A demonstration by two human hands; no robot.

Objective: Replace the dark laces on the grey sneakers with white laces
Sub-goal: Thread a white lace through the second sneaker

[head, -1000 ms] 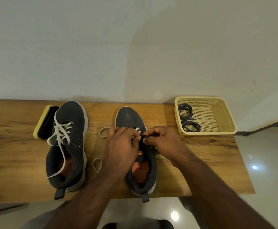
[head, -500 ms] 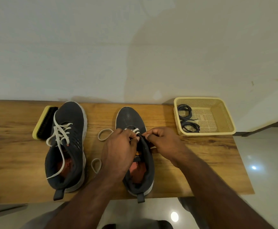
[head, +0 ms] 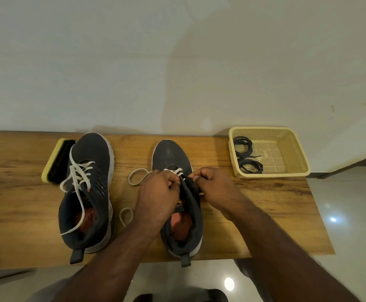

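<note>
Both hands, left hand (head: 159,190) and right hand (head: 213,186), still pinch the flat white lace (head: 173,171) on the grey mesh sneaker (head: 171,153), now threading slightly nearer its toe.

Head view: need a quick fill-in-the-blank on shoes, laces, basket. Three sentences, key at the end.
1. The coiled dark laces lie inside the ____.
2. Both hands work the white lace on the sneaker nearer the ____.
3. The brush lies beside the other sneaker, whose laces are ____ in colour.

Missing words: basket; basket; white
</note>
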